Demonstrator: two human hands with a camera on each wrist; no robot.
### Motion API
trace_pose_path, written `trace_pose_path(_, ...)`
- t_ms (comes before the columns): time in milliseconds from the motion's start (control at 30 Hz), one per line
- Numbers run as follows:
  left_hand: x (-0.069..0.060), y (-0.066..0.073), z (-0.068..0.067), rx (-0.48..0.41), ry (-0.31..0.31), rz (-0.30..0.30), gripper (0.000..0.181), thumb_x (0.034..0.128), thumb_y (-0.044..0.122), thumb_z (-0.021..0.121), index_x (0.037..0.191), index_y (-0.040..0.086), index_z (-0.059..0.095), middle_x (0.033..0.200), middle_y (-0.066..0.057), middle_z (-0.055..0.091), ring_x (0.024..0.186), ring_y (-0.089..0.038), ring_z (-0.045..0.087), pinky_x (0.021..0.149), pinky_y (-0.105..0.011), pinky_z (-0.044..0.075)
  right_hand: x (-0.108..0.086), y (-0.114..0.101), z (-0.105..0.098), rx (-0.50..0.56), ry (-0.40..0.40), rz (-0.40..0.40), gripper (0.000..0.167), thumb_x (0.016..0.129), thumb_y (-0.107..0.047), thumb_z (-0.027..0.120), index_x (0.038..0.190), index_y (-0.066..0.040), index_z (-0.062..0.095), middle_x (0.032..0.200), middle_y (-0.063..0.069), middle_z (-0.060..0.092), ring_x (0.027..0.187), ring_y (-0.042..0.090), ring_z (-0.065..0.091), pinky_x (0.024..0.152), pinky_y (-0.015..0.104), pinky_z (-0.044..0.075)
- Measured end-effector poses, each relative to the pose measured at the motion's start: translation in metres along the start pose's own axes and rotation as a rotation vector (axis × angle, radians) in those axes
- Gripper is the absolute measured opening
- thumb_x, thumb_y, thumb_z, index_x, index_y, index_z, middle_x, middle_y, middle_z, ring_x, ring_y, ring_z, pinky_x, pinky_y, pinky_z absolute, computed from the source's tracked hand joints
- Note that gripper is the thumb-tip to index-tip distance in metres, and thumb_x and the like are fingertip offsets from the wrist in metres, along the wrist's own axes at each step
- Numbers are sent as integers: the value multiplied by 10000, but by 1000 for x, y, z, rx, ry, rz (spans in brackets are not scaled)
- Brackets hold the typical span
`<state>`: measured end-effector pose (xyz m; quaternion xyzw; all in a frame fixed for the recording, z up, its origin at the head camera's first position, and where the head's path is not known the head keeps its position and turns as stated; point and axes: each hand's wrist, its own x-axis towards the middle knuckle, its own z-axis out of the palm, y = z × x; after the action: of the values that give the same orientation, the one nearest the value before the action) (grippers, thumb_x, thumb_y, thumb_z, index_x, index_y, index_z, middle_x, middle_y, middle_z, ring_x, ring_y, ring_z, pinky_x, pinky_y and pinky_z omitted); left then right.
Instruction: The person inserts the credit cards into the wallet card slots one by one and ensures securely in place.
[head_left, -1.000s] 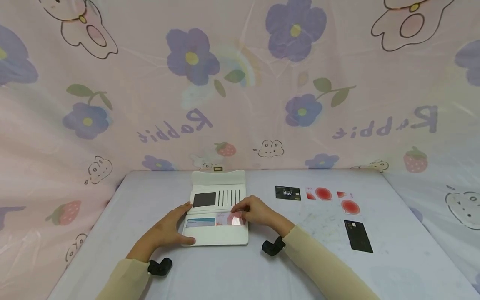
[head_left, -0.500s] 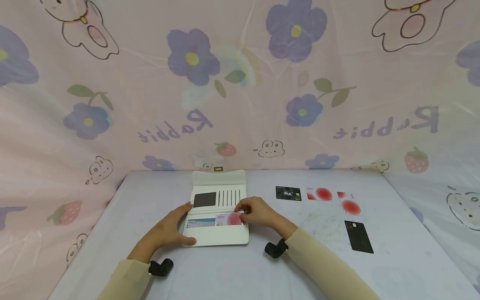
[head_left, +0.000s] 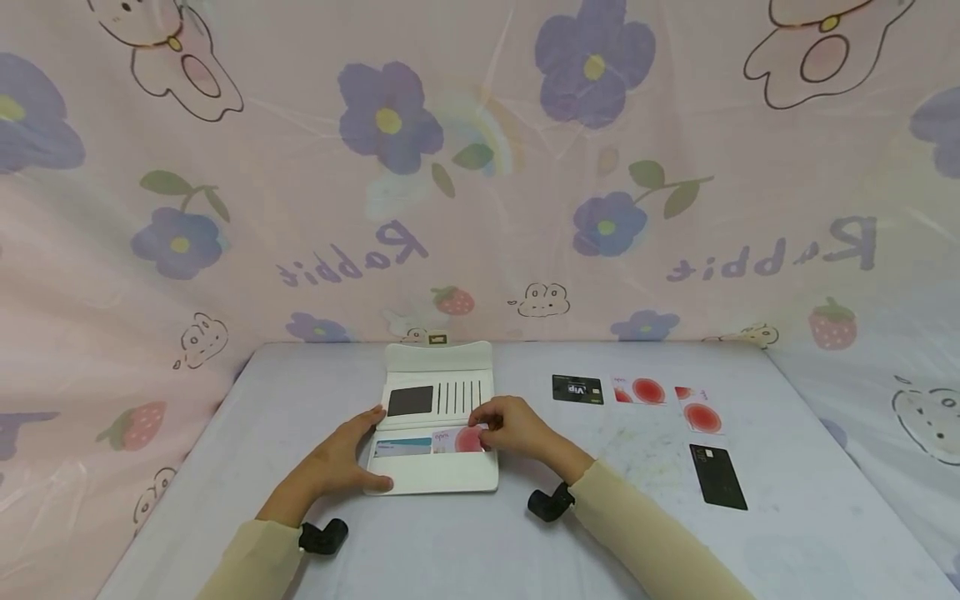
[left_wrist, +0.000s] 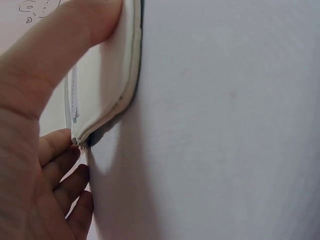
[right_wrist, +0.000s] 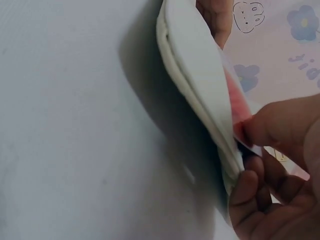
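Note:
An open white wallet (head_left: 465, 481) lies on the table, its clasp flap spread toward the back. Around its left edge my left hand (head_left: 333, 458) holds on; in the left wrist view the thumb presses the front of the wallet (left_wrist: 107, 75), and the fingers meet its edge. My right hand (head_left: 517, 427) pinches the right end of a pink-and-red card (head_left: 457, 439), which sits partly inside the lower pocket. The right wrist view shows that card (right_wrist: 236, 97) between thumb and fingers at the pocket's mouth. A blue-white card (head_left: 402, 447) sits to its left in the same pocket.
On the table's right side lie a black VIP card (head_left: 577, 389), a red-circle card (head_left: 639, 391), another red-circle card (head_left: 701, 413) turned upright, and a plain black card (head_left: 717, 477). A patterned curtain (head_left: 480, 208) encloses the table (head_left: 630, 533) at the back and sides.
My right hand has shifted slightly right along the pink-and-red card, and more of its red circle shows. The left hand keeps its place on the wallet.

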<state>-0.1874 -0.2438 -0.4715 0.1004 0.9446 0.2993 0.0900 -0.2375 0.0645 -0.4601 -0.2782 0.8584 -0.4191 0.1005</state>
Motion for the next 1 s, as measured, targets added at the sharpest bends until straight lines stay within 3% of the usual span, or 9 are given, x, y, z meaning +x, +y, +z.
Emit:
trace_pose_path(367, 0, 1, 1, 0, 0, -12, 1178, 568, 488, 900, 1497, 64, 314, 1590, -92, 272, 1462, -357, 240, 1176, -531, 241, 1, 0, -1, 4, -26, 5, 168, 810, -14, 671, 947, -97, 721, 790, -13, 632, 667, 77, 515, 558, 179, 442)
trace_pose_path(600, -1, 1, 2, 13, 8, -18, 1192, 563, 519, 890, 1502, 72, 309, 1590, -83, 273, 1462, -352, 244, 1174, -533, 243, 0, 1, -3, -61, -3, 3, 152, 822, -43, 695, 929, -145, 733, 819, -29, 589, 702, 74, 527, 577, 178, 452)
trace_pose_path(1000, -3, 3, 2, 11, 10, -31, 1191, 548, 524, 894, 1497, 84, 325, 1588, -69, 283, 1460, -345, 252, 1172, -534, 248, -3, 2, -1, -85, 21, 1, 167, 817, -53, 699, 943, -158, 734, 825, -18, 548, 713, 97, 501, 590, 191, 441)
